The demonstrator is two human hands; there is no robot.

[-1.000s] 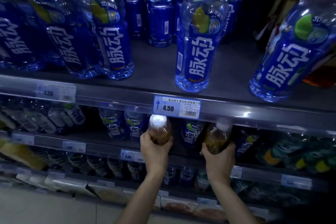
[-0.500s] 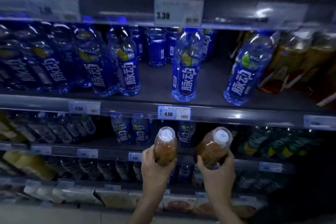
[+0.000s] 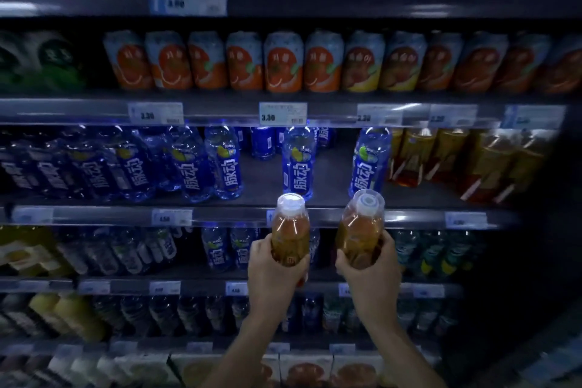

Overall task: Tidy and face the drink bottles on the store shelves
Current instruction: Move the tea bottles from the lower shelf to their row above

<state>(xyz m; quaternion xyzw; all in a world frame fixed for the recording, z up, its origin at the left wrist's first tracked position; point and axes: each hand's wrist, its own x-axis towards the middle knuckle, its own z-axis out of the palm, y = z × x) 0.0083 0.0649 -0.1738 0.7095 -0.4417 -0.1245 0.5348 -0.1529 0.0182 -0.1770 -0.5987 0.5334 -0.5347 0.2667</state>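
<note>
Fingers curled, your left hand (image 3: 277,274) holds one amber bottle (image 3: 290,235), your right hand (image 3: 369,277) the other bottle (image 3: 359,230); bare shelf (image 3: 333,183) between blue bottles (image 3: 297,167) above.

We see two amber bottles (image 3: 290,238) with white caps, blue bottles (image 3: 297,164) with white lettering, orange-printed cans (image 3: 283,63).

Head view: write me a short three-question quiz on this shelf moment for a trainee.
1. True or false: the left hand grips the left bottle, the right hand the right bottle, both white-capped.
2. On their shared shelf, the shelved amber bottles stand where, relative to the blue bottles? A left; B right; C behind.
3. Fill in: the orange cans sit one shelf ___ the blue bottles.
Key: 1 true; 2 B; 3 above.
</note>
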